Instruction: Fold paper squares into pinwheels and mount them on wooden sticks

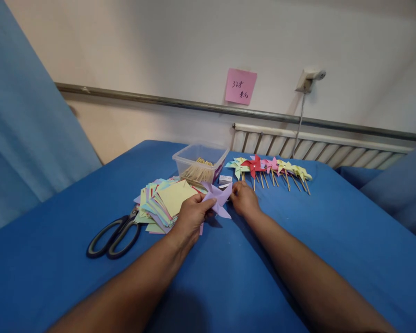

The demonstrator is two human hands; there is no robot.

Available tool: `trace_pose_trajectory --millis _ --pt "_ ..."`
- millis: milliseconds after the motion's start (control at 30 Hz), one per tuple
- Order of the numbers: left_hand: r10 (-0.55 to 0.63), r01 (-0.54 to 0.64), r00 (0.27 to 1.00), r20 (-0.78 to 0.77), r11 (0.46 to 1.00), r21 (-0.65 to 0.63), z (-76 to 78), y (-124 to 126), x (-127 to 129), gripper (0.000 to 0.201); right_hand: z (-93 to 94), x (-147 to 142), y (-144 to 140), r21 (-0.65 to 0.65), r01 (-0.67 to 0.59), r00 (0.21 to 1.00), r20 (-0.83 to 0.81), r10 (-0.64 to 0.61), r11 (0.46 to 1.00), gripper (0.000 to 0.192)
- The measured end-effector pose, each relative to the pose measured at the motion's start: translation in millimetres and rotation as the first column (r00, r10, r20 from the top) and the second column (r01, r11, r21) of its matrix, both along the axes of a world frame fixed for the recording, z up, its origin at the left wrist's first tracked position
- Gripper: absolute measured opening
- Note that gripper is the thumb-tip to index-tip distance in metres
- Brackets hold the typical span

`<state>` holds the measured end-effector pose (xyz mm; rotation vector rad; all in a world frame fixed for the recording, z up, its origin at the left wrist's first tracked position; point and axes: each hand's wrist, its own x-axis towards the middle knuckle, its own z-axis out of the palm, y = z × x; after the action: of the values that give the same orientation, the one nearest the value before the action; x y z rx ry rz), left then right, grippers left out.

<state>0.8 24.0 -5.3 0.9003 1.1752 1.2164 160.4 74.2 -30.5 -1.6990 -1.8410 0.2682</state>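
Observation:
A lilac paper pinwheel (219,198) with folded blades is pinched in my left hand (192,212), the thumb pressing near its centre. Close by on its right, my right hand (244,198) has its fingers drawn together; what they hold, if anything, is hidden. Just behind the pinwheel lies a small box (225,179), partly covered by it. To the left of my left hand spreads a pile of coloured paper squares (175,199). Large dark-handled scissors (116,236) lie beside the pile, their blades under the paper.
Behind the pile stands a clear plastic tub (194,155) holding thin wooden sticks (199,171). At the back right lies a row of pinwheels on sticks (254,167). A blue cloth (315,240) covers the table. A radiator (319,147) runs along the wall behind.

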Motion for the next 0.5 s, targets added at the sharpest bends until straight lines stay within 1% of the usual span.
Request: trace_pose_trajectory --millis 67,167,267,333,433,467,500 --pt "0.002 -0.002 1.0 -0.01 1.0 -0.003 -1.1 1 0 0.026 -2.9 2 4 0.045 -0.003 0.996 -0.084 0.007 0.999 0.012" --pt "-0.001 0.001 1.0 -0.008 1.0 -0.008 -2.4 1 -1 0.028 -4.9 7 9 0.107 0.034 0.98 -0.199 -0.012 0.994 0.017" --pt "-0.002 0.002 1.0 -0.013 1.0 -0.012 -2.2 2 -2 0.026 -6.8 12 6 0.105 0.068 0.958 -0.283 -0.036 0.992 0.024" --pt "0.0 0.0 1.0 -0.019 1.0 -0.013 -1.6 1 -1 0.024 -10.1 14 -3 0.069 0.056 0.947 -0.321 -0.031 0.996 0.028" --pt "0.003 -0.003 1.0 -0.019 1.0 -0.021 -0.9 0 0 0.023 -17.4 14 -25 0.007 -0.001 0.939 -0.343 0.003 1.0 0.027" --pt "0.001 -0.002 1.0 -0.021 1.0 -0.026 -0.8 0 1 0.024 -19.7 14 -33 -0.014 -0.031 0.941 -0.338 0.025 0.999 0.025" --pt "-0.003 0.002 1.0 -0.027 1.0 -0.029 -0.8 -1 2 0.024 -21.6 15 -41 -0.032 -0.079 0.953 -0.296 0.066 0.996 0.023"
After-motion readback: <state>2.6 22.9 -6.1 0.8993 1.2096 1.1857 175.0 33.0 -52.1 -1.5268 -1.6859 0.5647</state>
